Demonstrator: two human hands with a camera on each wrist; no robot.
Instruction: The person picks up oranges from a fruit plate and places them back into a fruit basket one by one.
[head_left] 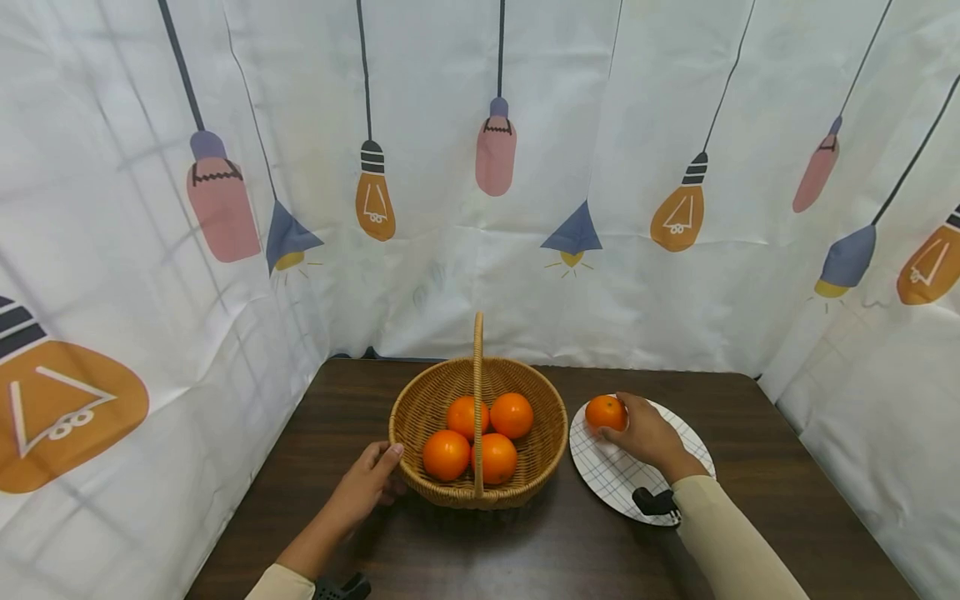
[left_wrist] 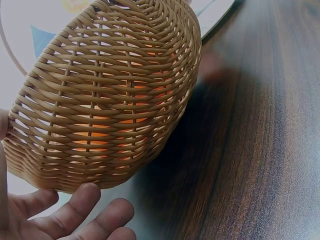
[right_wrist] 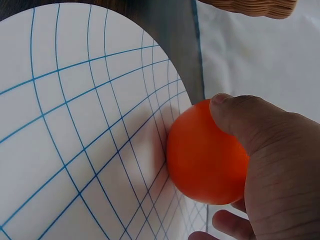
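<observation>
My right hand (head_left: 647,433) grips an orange (head_left: 604,413) at the far left part of a white plate (head_left: 626,483) with a blue grid pattern. In the right wrist view the thumb lies over the top of that orange (right_wrist: 205,155), and fingers curl beneath it. At the left side of a wicker basket (head_left: 427,400), my left hand (head_left: 367,479) holds the rim, its thumb on the edge and its fingers below against the outer wall. Several oranges (head_left: 447,456) lie inside, on both sides of the basket's tall handle (head_left: 478,375).
Basket and plate stand side by side on a dark wooden table (head_left: 480,558). A white curtain (head_left: 442,292) printed with lamps and bulbs hangs behind and at both sides. The basket's arched handle rises well above its rim.
</observation>
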